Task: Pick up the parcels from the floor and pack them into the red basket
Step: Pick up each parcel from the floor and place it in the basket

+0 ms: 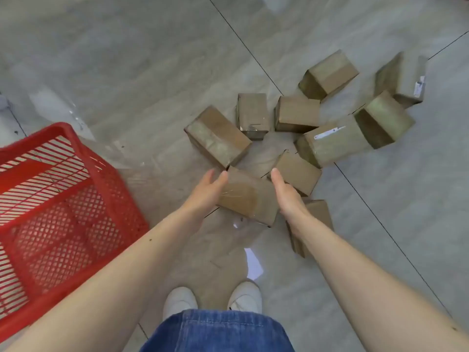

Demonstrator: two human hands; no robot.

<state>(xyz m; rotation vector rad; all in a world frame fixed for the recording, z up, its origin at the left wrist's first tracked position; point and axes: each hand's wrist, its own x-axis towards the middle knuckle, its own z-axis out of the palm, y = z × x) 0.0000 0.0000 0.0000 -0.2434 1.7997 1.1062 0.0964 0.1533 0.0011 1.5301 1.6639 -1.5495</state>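
Several brown cardboard parcels lie scattered on the grey tiled floor. The nearest parcel sits between my two hands. My left hand is at its left side, fingers apart, touching or nearly touching the edge. My right hand is at its right side, fingers straight, flat against or just beside it. Neither hand has closed on it. The red basket stands on the floor to the left, with mesh walls and nothing visible inside. A larger parcel lies just beyond my left hand.
Another parcel lies right of my right hand, and one is partly hidden under my right forearm. More parcels spread to the far right. My white shoes stand below, and a scrap of white paper lies ahead of them.
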